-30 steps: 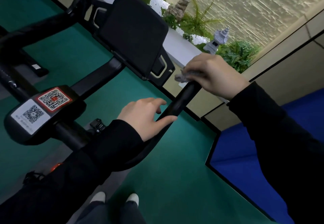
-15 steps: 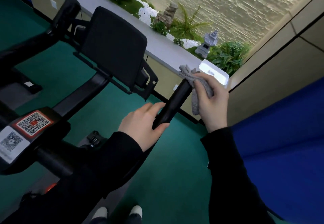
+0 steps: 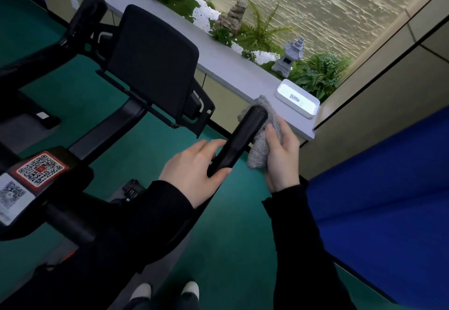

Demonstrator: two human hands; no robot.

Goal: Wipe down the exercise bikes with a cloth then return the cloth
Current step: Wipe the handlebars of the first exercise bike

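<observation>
My left hand [image 3: 194, 171] gripped a black bar [image 3: 240, 139] of the bike [image 3: 109, 127], fingers over the top and thumb underneath, just below the bar's free end. My right hand [image 3: 283, 159] held the grey cloth [image 3: 261, 144] bunched against the far side of that end. The thumb pinched the cloth to the bar, and the other fingers were wrapped behind it. The cloth covered the bar's tip and hung down beside it, touching the bar but not my left hand.

I judged that the wipe was under way on this bar, with the rest of the bike yet to do. The cloth was crumpled, not spread flat, so it could slide off the rounded tip and drop to the green floor [image 3: 230, 237]. It could also miss the near side of the bar, which it did not touch.

Most of my right fingers were hidden behind the cloth. My sleeve covered the bar below my left hand. The saddle, pedals and any other bikes were out of frame, and a label [image 3: 11, 195] was cut off at the left edge. A white tray [image 3: 297, 102] sat near the ledge's [image 3: 218, 54] end, its contents too small to make out.
</observation>
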